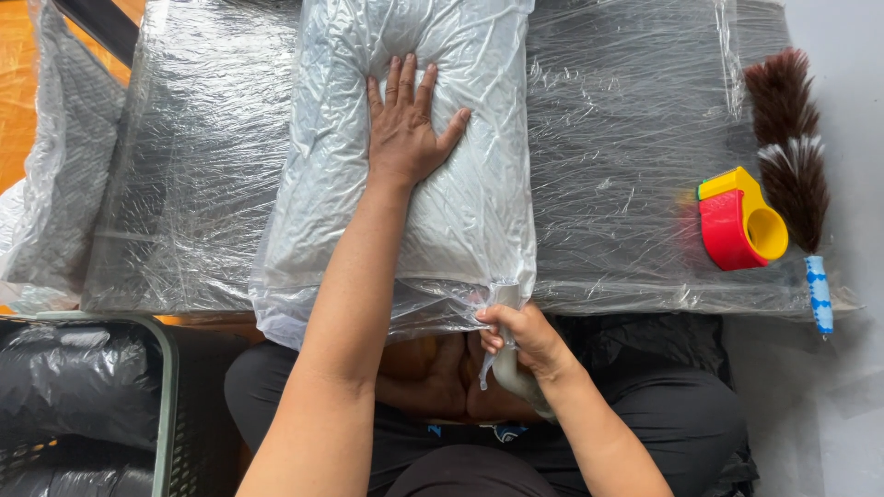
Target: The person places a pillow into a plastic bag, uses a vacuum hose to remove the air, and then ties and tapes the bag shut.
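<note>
Left hand (405, 129): open, flat on the white pillow in a clear plastic bag (405, 230).
Right hand (520, 336): pinching the bag's open edge.
Tabletop (635, 138): plastic-wrapped.

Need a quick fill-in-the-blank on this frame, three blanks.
1. The left hand presses flat on the white ____ in a clear plastic bag.
2. The right hand pinches the bag's ____ end.
3. The red-and-yellow tape dispenser lies beside a brown feather ____.

Missing: pillow; open; duster

Left hand (405, 124) pressed flat, arm outstretched; right hand (520, 333) with fingers pinched shut.
</note>
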